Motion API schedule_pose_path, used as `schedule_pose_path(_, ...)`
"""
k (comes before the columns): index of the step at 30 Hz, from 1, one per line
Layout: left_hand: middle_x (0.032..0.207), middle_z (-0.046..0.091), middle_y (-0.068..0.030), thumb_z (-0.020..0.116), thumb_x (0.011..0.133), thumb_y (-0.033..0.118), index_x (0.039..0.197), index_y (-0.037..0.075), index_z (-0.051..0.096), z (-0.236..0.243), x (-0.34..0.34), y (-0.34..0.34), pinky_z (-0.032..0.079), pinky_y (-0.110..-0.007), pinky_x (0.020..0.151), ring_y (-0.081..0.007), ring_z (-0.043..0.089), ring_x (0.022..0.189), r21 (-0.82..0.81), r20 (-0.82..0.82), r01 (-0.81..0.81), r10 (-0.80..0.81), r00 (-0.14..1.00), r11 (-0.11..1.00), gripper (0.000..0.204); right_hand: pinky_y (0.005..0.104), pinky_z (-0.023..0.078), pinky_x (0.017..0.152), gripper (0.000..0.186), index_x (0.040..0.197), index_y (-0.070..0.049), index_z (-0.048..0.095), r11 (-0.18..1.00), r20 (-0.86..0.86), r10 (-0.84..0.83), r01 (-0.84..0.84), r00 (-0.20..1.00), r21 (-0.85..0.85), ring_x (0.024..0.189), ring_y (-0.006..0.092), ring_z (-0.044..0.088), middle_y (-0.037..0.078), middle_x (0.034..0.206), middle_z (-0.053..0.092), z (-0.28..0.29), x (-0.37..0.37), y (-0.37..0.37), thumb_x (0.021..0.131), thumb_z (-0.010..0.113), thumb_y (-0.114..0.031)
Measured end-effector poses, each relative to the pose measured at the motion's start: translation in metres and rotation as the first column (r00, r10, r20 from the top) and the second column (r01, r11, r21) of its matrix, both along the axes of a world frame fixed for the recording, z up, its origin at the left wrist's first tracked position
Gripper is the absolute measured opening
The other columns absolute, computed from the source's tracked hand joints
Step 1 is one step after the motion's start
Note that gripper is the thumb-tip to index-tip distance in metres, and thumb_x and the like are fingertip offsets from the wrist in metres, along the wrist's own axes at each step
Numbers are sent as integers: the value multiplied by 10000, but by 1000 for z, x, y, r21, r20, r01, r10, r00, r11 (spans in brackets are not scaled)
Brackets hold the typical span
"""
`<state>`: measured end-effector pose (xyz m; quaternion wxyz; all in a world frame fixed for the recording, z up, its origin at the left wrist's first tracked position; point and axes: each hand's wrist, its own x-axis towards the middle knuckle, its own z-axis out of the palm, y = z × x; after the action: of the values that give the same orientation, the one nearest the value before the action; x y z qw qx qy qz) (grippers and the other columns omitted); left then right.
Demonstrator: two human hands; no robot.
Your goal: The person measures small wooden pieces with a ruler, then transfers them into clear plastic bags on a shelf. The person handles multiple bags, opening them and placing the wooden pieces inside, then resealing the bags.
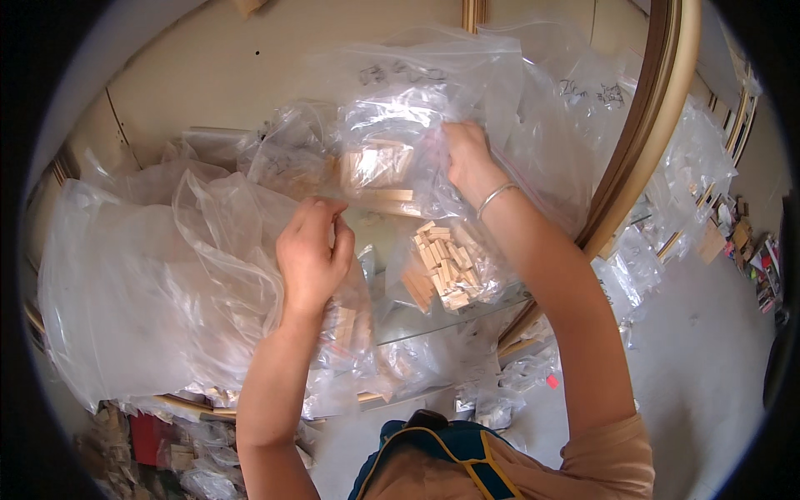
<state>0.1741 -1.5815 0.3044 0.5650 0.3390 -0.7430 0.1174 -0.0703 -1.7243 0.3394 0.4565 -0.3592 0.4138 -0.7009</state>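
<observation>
The person's right hand is at the right side of a clear plastic bag, which stands at the back, near the pale wall. The fingers of this hand are curled closed, and they appear to pinch the thin film. Light wooden strips lie low in this bag, to the left of the hand. The step in hand, as I judge it, is the handling of this bag by its film.

The left hand is raised just beside a bulky translucent bag. Its fingers are loosely bent, with a small gap between thumb and forefinger. I cannot tell if the hidden fingers have hold of any film.

Below the right hand, and apart from both hands, a small bag of wooden blocks rests near the edge of a glass shelf. A brown wooden upright is on the right side.

In my judgement, the next move calls for a firm pinch on only 1 layer of film, because the bags overlap and 2 could come together. It also calls for care near the glass edge, where the small bag could slip.
</observation>
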Motion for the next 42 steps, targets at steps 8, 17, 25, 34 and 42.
schedule_pose_path(8,893,724,-148,673,783,46,897,30,715,-3,1,-9,547,-457,763,-360,692,863,116,214,-176,149,966,977,123,617,553,931,293,1276,79,495,999,450,8,-27,893,35,1052,433,646,256,1136,633,7,11,25,1052,432,-98)
schedule_pose_path(17,874,714,-137,667,771,102,890,47,722,-3,0,-5,515,-465,863,-339,679,875,186,377,-251,167,911,950,142,626,508,979,301,1262,62,522,991,475,136,-127,869,-52,1153,423,616,256,1238,630,25,15,31,1037,433,-119)
schedule_pose_path(25,1297,689,-150,731,852,347,1524,190,489,-3,0,3,416,-531,1132,-313,676,1150,249,575,-259,73,815,933,731,421,491,1075,289,1251,41,614,974,239,228,-218,944,-67,1237,290,613,157,1269,674,-31,-5,127,1048,480,-114)
schedule_pose_path(34,1466,605,-73,737,855,432,1555,227,455,-2,-5,1,252,-617,1219,-236,493,1417,133,781,-177,7,624,975,782,457,406,1159,251,1218,26,640,433,-389,-581,-134,715,-892,1345,326,539,208,1355,620,21,21,238,1048,521,-116)
schedule_pose_path(42,1231,711,-166,707,848,251,1285,73,675,6,14,-1,407,-547,1124,-330,652,1188,353,590,-332,67,805,875,473,433,357,1176,368,1322,-53,648,912,-907,-360,-285,-217,-294,1399,318,483,125,1445,599,-30,25,60,964,565,-69)
